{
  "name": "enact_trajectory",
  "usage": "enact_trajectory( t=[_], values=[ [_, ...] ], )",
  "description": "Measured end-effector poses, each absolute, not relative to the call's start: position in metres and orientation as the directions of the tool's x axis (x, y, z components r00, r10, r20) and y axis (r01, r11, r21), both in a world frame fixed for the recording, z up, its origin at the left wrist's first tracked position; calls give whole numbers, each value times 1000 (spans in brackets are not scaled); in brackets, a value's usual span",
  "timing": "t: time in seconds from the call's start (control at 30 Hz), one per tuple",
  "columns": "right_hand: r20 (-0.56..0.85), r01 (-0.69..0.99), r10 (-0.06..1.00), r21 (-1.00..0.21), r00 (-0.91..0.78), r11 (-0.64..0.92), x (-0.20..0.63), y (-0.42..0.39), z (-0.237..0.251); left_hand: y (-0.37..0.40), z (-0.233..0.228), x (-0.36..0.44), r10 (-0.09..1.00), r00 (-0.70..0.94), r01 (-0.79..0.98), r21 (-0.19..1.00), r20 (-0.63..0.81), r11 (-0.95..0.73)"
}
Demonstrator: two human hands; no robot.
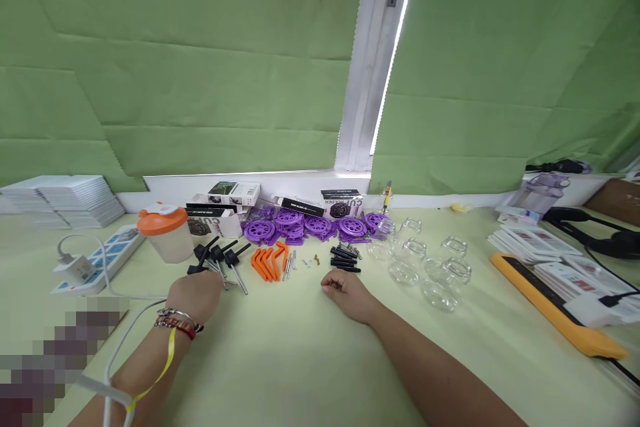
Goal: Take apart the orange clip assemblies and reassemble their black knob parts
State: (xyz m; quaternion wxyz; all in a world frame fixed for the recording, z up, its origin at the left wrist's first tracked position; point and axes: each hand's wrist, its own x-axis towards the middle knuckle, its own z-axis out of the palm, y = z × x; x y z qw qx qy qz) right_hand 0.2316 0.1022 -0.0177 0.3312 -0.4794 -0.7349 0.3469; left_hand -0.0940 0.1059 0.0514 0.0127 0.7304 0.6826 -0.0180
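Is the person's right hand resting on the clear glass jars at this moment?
No, the right hand lies on the bare table, apart from the clear glass jars.

Clips (270, 262) left of pins (344, 258) — wheels (310, 223) behind, jars (430, 270) right, boxes (233, 195) behind wheels

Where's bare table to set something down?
Bare: the near table between left hand and right hand; also between glass jars and orange tray. Crowded: the row of black handles, orange clips, purple wheels.
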Motion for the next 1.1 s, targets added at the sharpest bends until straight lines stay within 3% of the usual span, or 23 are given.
enact_trajectory(
  t=[0.17,0.5,0.73,0.83,0.93,1.03,1.1],
  values=[
    [164,473,935,-827,-314,304,231,103,-20,123,56,-73,991,91,988,-134,97,-78],
    [174,470,933,-825,-315,313,231,105,-24,162,31,-69,996,51,993,-113,70,-43],
    [189,482,933,-815,-305,322,230,105,-27,153,39,-60,977,16,996,-86,210,2],
    [274,544,925,-750,-262,376,225,103,-27,143,50,-50,927,2,998,64,375,-28],
    [406,687,885,-577,-227,441,217,105,-24,133,58,-37,864,-24,950,280,503,-136],
    [459,816,859,-391,-228,425,208,113,-20,121,55,-20,858,-45,832,495,512,-252],
    [450,868,862,-303,-234,394,203,122,-18,112,45,-6,897,-61,715,646,438,-267]
  ],
)
